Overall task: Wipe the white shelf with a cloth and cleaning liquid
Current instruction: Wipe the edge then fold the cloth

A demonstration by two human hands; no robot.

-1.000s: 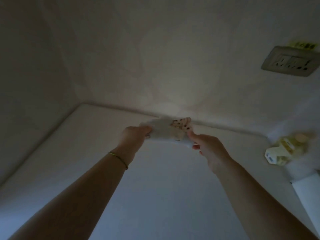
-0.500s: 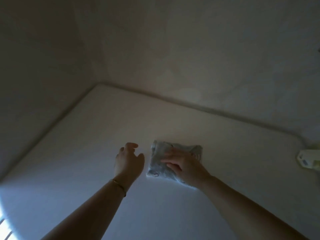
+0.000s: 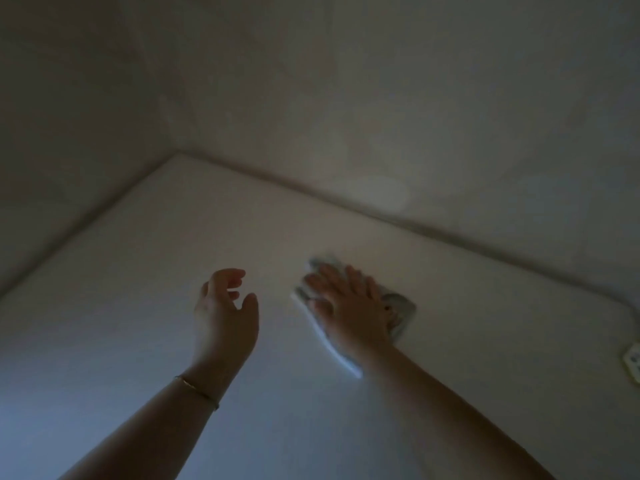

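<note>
Right hand (image 3: 349, 303) flat on cloth (image 3: 398, 306), mid white shelf (image 3: 138, 306).
Fingers spread, pressing; left hand (image 3: 225, 313) beside it, loosely curled, holding nothing. Bare shelf left; walls behind.

Soft cloth (image 3: 398, 303), smooth matt shelf (image 3: 138, 306)

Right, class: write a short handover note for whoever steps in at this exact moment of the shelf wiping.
Right hand: flat, palm down, pressing the cloth onto the white shelf.
Left hand: empty, fingers loosely curled, apart from the cloth.
Small pale object at the shelf's right edge, cut off by the frame; too unclear to identify.
Done: cloth folded and down on the shelf.
Left: wipe the shelf; how much is already wiped cannot be told.
</note>
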